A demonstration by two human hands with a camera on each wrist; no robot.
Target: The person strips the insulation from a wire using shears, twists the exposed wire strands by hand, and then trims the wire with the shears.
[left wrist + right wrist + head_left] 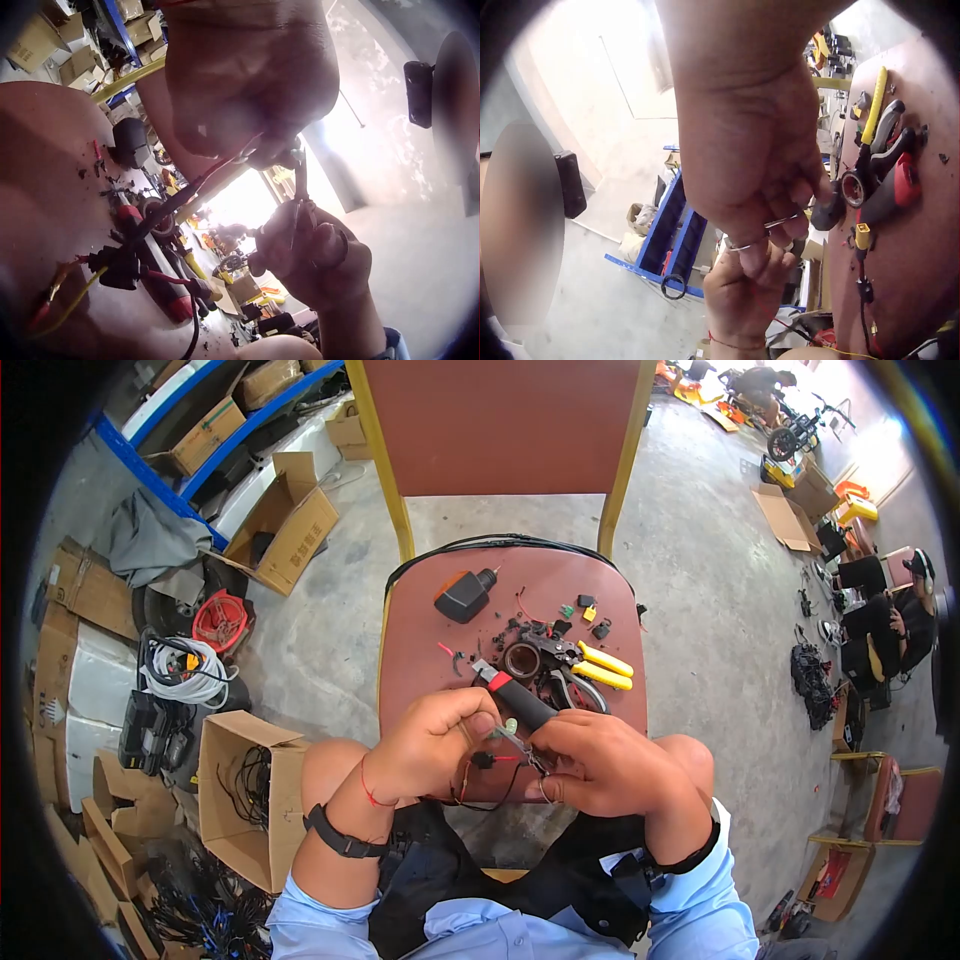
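Observation:
Both hands meet over the front of a red-brown chair seat [420, 650]. My left hand [435, 740] pinches the end of a thin wire [225, 163] between thumb and fingertips. From there the cable runs down to a black connector [116, 268] with red and yellow leads. My right hand [610, 765] holds small metal scissors [515, 741], one finger through a ring [744, 246]. The blades point toward my left fingertips, beside a small pale green piece [510, 726]. My fingers partly hide the blade tips.
On the seat lie a black-and-red handled tool [515, 693], yellow-handled pliers [605, 665], a roll of tape [521, 659], a black wedge-shaped device [466, 596] and small connectors [589, 614]. An open carton [240, 800] stands at the left knee. A person [910, 610] sits far right.

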